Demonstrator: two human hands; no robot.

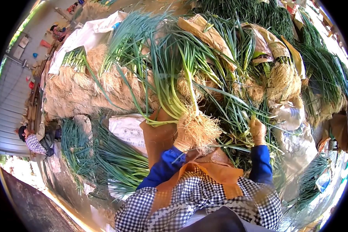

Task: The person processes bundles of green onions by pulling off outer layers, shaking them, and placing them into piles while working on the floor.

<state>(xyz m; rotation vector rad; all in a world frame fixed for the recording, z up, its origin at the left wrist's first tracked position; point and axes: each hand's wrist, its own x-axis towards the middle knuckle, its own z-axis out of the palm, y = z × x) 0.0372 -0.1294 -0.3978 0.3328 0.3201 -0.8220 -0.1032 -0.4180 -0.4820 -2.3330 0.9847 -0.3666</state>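
My left hand [183,136] is gloved and closed around a bunch of green onions [178,83] just above the tangled roots [199,129] — the stalks fan up and away from me. My right hand [257,130], gloved too, is clenched on a few loose green stalks [241,116] lying on the big heap [236,69] ahead. Bundles wrapped in brown paper [208,34] lie on that heap, and another person [34,141] crouches far off to my left.
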